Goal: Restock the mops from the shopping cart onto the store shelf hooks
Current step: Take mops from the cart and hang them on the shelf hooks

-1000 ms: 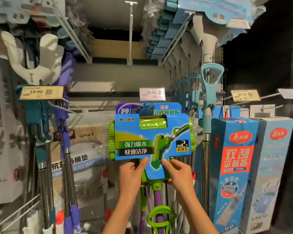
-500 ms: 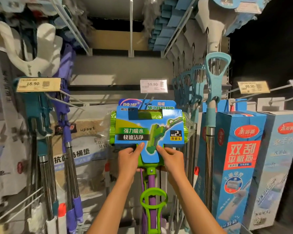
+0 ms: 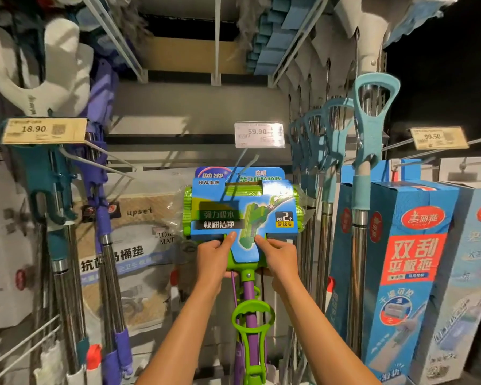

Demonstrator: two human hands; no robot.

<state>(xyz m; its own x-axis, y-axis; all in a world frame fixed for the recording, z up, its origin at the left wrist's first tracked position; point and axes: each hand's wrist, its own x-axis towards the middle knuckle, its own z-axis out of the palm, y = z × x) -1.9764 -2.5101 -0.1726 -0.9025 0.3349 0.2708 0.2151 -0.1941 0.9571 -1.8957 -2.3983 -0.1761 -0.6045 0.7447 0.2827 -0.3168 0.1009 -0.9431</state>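
- Green sponge mop (image 3: 246, 218), its head wrapped in a blue printed card sleeve, hangs head-up at the middle of the shelf bay, just under the 59.90 price tag (image 3: 259, 134).
- Left hand (image 3: 214, 258) grasps the lower left edge of the mop head, thumb on the card front; right hand (image 3: 281, 257) grasps the lower right edge the same way.
- Step in hand, as I judge it: seating the sleeve's cut-out slot on the wire hook (image 3: 247, 162). Whether the hook is already through the slot cannot be told.
- Next move likely calls for easing the head back until it hangs free, then letting go with both hands.
- A second mop of the same pack (image 3: 214, 173) shows just behind it.
- Tall blue cartons (image 3: 408, 262) at the right are closed; their contents are hidden, though the print shows a flat mop.
- No shopping cart is in view.
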